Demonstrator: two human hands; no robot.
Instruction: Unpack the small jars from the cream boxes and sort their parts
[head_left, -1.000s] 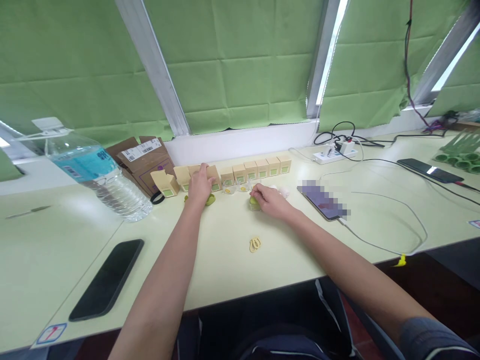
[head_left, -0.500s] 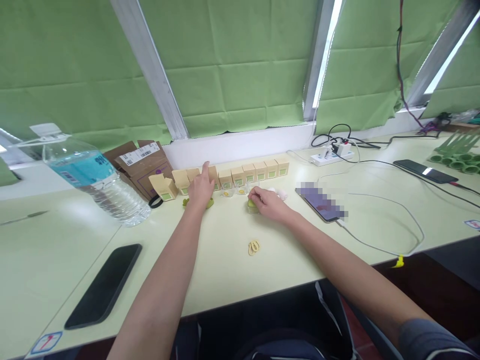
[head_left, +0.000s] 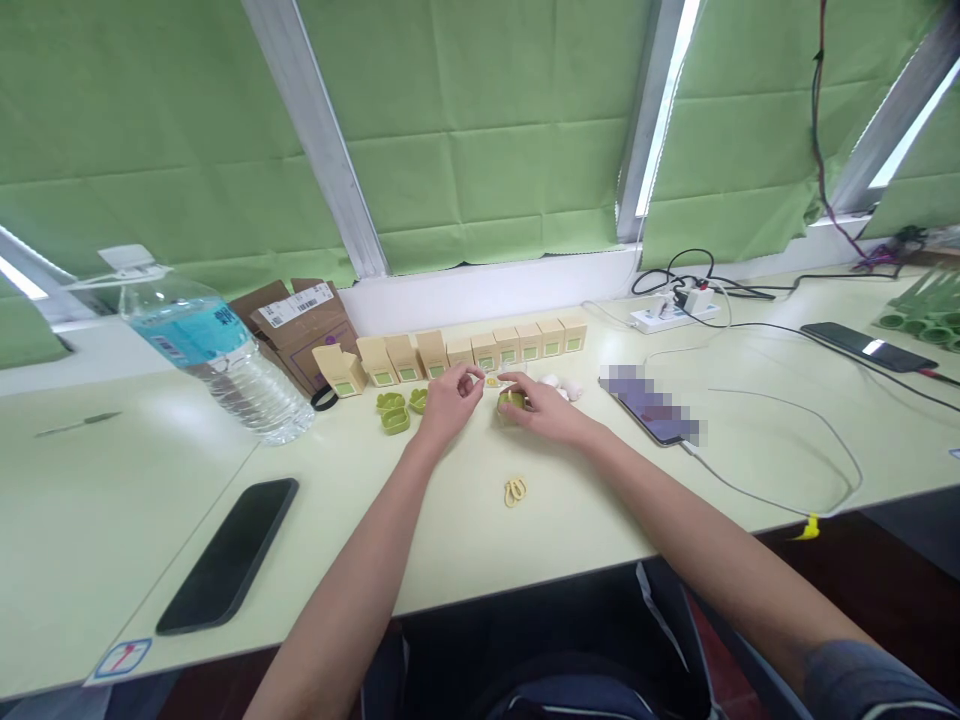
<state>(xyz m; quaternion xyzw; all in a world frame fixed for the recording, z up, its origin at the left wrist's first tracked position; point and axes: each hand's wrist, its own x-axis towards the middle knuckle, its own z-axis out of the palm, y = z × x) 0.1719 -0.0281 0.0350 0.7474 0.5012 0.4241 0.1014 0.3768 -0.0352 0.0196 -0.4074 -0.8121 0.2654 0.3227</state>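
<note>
My right hand (head_left: 546,410) has its fingers around a small olive-green cup (head_left: 511,402), which rests low at the table; its far side is partly covered. Just left of it, my left hand (head_left: 452,402) is curled with thumb and fingertips close together. Whatever those fingertips hold, if anything, is too small to make out. Between the hands shows a small clear piece with a yellow centre (head_left: 492,381). Olive-green moulded cups (head_left: 395,420) sit left of my left hand. Small white and pinkish lumps (head_left: 571,390) lie beyond my right hand.
Several small cardboard boxes (head_left: 529,342) form a row along the wall. Yellow rubber bands (head_left: 515,491) lie in front. Around are a water bottle (head_left: 217,350), a brown carton (head_left: 311,335), a black phone (head_left: 229,555), a charging phone (head_left: 645,405) and a power strip (head_left: 660,316).
My left hand has moved right and nearer from the box row, uncovering the green moulded cups. My right hand stays at the small green cup, its fingers slightly shifted. The view has shifted slightly.
</note>
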